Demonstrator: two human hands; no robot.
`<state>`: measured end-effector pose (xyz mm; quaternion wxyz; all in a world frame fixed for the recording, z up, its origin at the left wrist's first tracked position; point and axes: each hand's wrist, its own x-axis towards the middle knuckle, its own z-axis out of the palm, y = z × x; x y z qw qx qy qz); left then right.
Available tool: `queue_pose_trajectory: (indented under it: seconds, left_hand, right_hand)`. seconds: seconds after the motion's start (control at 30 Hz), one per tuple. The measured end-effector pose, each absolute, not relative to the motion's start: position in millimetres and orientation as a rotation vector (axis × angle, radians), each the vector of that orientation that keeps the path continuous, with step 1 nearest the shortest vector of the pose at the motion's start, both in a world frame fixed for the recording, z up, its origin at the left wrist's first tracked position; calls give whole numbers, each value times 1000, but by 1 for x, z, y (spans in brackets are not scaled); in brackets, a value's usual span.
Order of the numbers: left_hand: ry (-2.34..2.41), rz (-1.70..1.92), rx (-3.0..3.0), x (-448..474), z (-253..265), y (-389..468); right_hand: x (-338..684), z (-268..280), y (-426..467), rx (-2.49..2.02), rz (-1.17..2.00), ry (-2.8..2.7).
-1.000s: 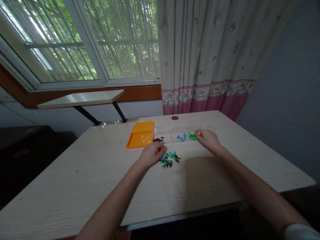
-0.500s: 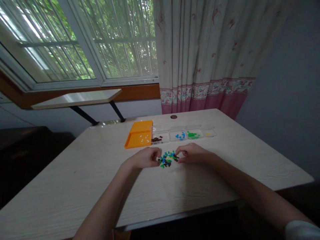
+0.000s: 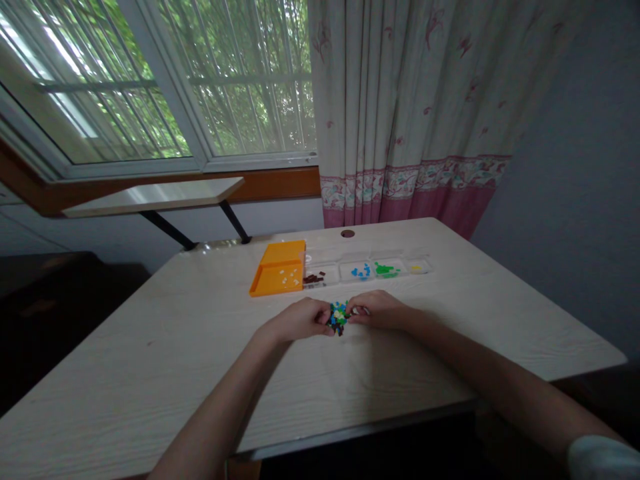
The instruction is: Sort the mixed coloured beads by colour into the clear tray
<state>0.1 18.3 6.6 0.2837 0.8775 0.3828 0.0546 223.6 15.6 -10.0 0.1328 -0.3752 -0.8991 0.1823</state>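
A heap of small plastic pieces (image 3: 340, 313) in blue, green, dark brown and pale yellow lies on the table in front of me. My left hand (image 3: 307, 317) is curled against the heap's left side, thumb and fingers around its edge. From the right, my right hand (image 3: 375, 309) presses in with bent fingers, closed on pieces at that edge. Part of the heap is hidden behind the fingers of both hands. Just beyond lie the brown pieces (image 3: 314, 278), blue pieces (image 3: 361, 271), green pieces (image 3: 386, 269) and a little yellow (image 3: 415, 268), sorted in clear compartments.
An open orange case (image 3: 260, 283) holds several white pieces (image 3: 289, 276); the clear compartment tray (image 3: 330, 274) extends to its right. The light wooden table (image 3: 425, 407) has a round cable hole (image 3: 347, 234) near its back edge. A raised shelf (image 3: 165, 195) stands at the back left.
Both hands have moved inward toward each other, squeezing the spread pieces into a narrower, denser heap. The case and the tray stay where they were.
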Motion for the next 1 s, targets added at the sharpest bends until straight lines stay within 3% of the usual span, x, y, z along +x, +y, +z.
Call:
queue_pose_trajectory:
  seconds: [0.77, 1.0]
  left_hand:
    - [1055, 301, 2665, 13, 5, 9]
    - [1081, 510, 2626, 19, 8, 6]
  right_hand:
    - [228, -10, 18, -1092, 587, -2575]
    - [225, -14, 21, -1099, 780, -2357]
